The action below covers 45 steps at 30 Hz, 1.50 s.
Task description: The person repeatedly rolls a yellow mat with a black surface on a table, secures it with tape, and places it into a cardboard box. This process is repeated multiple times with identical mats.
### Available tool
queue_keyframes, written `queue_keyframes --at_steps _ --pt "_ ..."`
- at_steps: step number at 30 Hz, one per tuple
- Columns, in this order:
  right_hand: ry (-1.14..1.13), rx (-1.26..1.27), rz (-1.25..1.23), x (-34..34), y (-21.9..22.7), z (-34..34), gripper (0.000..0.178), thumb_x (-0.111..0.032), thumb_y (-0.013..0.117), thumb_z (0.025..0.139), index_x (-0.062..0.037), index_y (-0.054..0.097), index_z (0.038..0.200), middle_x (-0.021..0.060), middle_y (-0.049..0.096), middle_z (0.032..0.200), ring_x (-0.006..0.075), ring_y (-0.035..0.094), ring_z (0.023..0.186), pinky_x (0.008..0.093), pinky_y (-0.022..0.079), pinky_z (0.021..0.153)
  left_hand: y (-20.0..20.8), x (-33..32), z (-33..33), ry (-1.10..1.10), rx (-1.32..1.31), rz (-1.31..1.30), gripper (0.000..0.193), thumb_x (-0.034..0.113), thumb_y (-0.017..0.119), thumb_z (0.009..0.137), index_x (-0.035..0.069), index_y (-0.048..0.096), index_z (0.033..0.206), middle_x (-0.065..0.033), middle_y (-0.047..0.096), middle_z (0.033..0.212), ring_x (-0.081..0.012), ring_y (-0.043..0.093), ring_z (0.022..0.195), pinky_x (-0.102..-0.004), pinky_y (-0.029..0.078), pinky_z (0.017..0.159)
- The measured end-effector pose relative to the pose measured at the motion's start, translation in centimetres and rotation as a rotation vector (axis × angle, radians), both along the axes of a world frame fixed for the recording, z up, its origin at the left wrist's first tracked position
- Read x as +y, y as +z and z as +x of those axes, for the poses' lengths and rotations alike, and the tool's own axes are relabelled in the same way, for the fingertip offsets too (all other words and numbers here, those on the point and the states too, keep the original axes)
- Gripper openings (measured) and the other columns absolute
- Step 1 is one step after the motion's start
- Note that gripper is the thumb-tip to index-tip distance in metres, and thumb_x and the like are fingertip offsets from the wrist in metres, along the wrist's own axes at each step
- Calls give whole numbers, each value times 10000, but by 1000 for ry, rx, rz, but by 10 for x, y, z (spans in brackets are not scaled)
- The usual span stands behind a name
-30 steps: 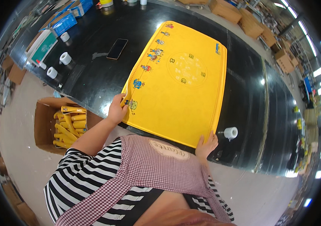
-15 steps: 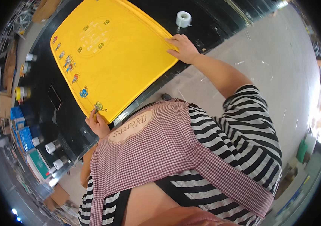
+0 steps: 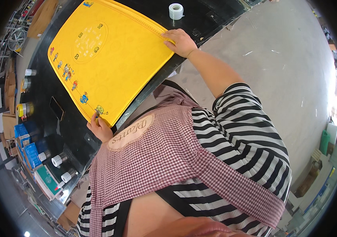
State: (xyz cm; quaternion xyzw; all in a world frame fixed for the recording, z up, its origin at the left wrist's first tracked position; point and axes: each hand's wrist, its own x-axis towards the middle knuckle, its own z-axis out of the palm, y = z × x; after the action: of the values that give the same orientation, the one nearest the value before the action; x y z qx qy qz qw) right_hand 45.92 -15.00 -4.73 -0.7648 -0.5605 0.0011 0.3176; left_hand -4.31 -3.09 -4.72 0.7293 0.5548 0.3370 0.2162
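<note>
While hands grip—mat cropped.

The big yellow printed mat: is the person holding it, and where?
Yes. The left hand pinches the yellow printed mat at its near corner; the right hand grips the other near corner.

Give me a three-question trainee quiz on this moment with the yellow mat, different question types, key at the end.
1. True or false: both hands touch the yellow printed mat on the black table.
2. Multiple choice: the white tape roll is nearest to which hand? A) left hand B) right hand C) equally near both
3. Fill in: the left hand pinches the mat at its ______ nearest the person's apron.

Key
1. True: the left hand pinches one near corner, the right hand rests on the other.
2. B
3. corner
</note>
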Motion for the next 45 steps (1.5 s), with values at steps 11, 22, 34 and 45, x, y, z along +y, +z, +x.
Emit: queue_keyframes --at_steps 11,22,34,45 --pt "-13 77 39 -4 -1 -5 329 -215 660 997 -86 721 1293 131 653 1388 320 551 1313 408 432 1148 3 -5 -1 -68 -3 131 258 90 594 994 21 662 1233 -198 493 1262 -364 592 1125 -417 509 967" --pt "8 -4 116 -5 -2 -3 311 -155 701 927 -74 720 1226 161 669 1320 360 589 1236 443 469 1092 6 -7 1 -40 -40 154 220 60 640 934 48 693 1147 -225 557 1214 -416 600 1092 -453 502 951" --pt "236 -233 240 36 73 -66 404 -284 818 825 -83 754 1170 172 689 1227 354 625 1165 470 480 1015 107 16 42 73 -362 -94 432 13 667 883 29 622 1313 -165 619 1301 -301 604 1219 -363 469 1060" --pt "448 1043 -310 181 180 -157 343 -143 593 987 28 573 1284 142 679 1048 235 699 784 330 572 628 128 26 167 -398 -552 4 1177 391 841 877 4 46 1653 -242 159 1687 -368 170 1576 -465 165 1280"
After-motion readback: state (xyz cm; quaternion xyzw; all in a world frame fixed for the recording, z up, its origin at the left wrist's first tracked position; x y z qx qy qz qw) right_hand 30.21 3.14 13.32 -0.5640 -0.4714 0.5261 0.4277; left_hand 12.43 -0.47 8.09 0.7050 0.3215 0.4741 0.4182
